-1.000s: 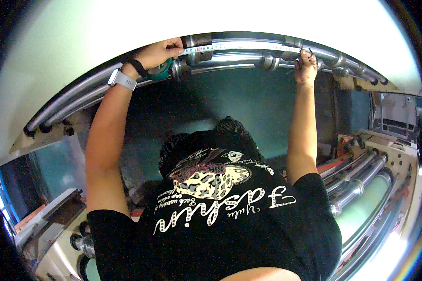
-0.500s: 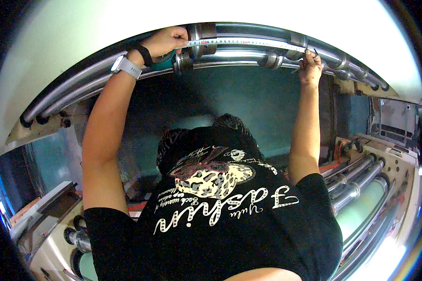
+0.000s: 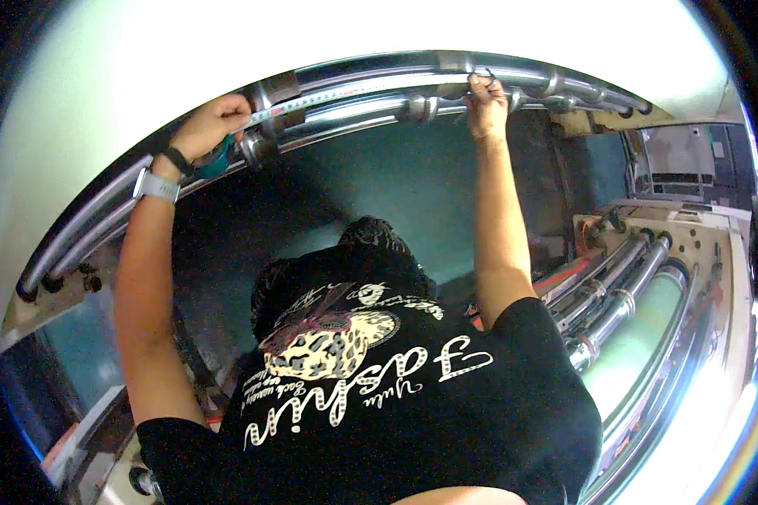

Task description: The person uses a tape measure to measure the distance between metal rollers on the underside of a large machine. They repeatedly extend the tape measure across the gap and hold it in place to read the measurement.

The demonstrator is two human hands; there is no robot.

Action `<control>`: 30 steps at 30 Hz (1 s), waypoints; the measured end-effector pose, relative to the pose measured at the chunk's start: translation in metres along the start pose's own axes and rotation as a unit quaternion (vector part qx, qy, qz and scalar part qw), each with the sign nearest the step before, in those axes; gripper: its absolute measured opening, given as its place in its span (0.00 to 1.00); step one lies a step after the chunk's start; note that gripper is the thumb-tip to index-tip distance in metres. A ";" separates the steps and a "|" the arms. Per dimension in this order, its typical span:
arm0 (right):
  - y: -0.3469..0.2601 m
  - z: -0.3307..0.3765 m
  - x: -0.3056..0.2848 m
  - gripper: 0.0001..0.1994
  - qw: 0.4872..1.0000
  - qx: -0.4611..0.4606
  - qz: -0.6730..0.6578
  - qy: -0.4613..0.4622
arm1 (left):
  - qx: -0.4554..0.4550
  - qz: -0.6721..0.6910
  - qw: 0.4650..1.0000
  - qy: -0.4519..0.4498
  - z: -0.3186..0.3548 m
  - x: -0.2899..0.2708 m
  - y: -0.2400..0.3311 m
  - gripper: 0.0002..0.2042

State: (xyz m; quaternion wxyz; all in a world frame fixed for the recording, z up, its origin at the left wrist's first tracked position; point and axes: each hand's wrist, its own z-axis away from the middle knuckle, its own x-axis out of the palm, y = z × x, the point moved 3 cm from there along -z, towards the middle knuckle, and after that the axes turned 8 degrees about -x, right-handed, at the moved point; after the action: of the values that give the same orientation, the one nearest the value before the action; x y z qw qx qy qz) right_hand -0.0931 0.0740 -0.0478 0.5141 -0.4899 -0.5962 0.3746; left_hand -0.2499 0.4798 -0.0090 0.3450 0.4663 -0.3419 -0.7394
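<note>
A tape measure [image 3: 312, 100] is drawn out along a pair of shiny metal shafts [image 3: 358, 74], its pale printed blade almost straight between my hands. My left hand [image 3: 212, 128] is closed at the left end of the blade, with the teal case partly hidden beneath it. At the other end my right hand [image 3: 487, 109] pinches the blade against the shafts, its fingertips next to a collar. A small dark loop shows at those fingertips; I cannot make out what it is. Between and beside my hands, ring collars [image 3: 419, 108] sit on the shafts.
A pale machine panel [image 3: 354, 25] rises behind the shafts. Dark green floor [image 3: 429, 185] lies below them. Behind me on the right stands another machine with metal rollers [image 3: 619, 316] and a pale green cylinder [image 3: 640, 341]. A cream side frame [image 3: 699, 244] borders it.
The whole view has swung, so the hands, tape and shafts now appear further left, the left hand also lower. Both hands keep their hold on the tape measure.
</note>
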 end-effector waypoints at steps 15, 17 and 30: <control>0.011 -0.006 -0.010 0.06 0.997 -0.040 -0.071 -0.003 | 0.046 -0.038 0.998 0.032 0.005 0.002 0.013 0.05; 0.010 -0.006 -0.008 0.06 0.995 -0.043 -0.087 -0.014 | 0.035 -0.011 0.999 0.032 0.005 0.004 0.013 0.04; 0.008 -0.009 -0.008 0.05 0.993 -0.079 -0.075 -0.052 | 0.009 -0.033 0.998 0.058 0.003 0.004 0.011 0.07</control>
State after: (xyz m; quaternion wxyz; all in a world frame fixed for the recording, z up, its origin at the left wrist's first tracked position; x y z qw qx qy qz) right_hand -0.0827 0.0679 -0.0555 0.4688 -0.4626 -0.6848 0.3119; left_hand -0.2519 0.4717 -0.0009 0.3356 0.5222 -0.3123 -0.7191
